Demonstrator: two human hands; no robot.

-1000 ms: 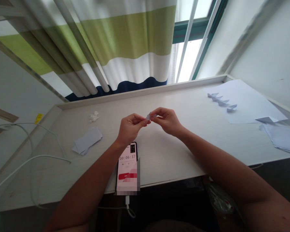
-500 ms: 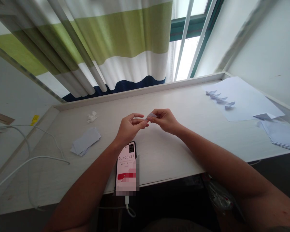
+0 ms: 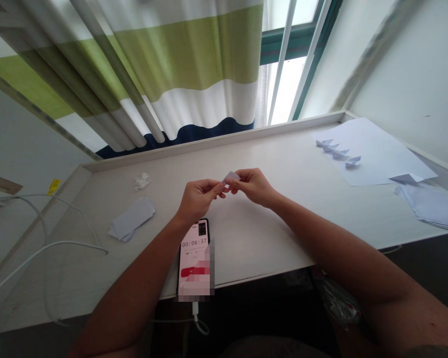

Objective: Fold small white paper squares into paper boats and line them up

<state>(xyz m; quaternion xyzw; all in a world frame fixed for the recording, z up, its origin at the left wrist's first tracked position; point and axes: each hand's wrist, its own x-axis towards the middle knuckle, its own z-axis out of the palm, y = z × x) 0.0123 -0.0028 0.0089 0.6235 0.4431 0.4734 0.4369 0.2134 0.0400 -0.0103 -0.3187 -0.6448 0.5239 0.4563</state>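
Between my two hands, above the middle of the white desk point(image 3: 246, 238), is a small piece of folded paper point(image 3: 231, 176). My left hand point(image 3: 199, 199) pinches its left end between thumb and fingers. On the other side, my right hand point(image 3: 254, 186) grips the paper's right part, thumb towards me. The fingers hide the lower part of the paper. Several small folded paper boats point(image 3: 339, 154) stand in a row at the right, along the edge of a large white sheet point(image 3: 381, 149).
A phone point(image 3: 194, 258) showing a timer lies at the front edge, below my left wrist. Left of it are a stack of paper slips point(image 3: 132, 219), crumpled tissue point(image 3: 142, 181) and white cables point(image 3: 67, 243). More paper sheets point(image 3: 433, 206) lie at the far right.
My left fingers, spread a little apart before, have closed on the paper's left end. The paper has tilted slightly and shows more of its face. My right hand has hardly moved.
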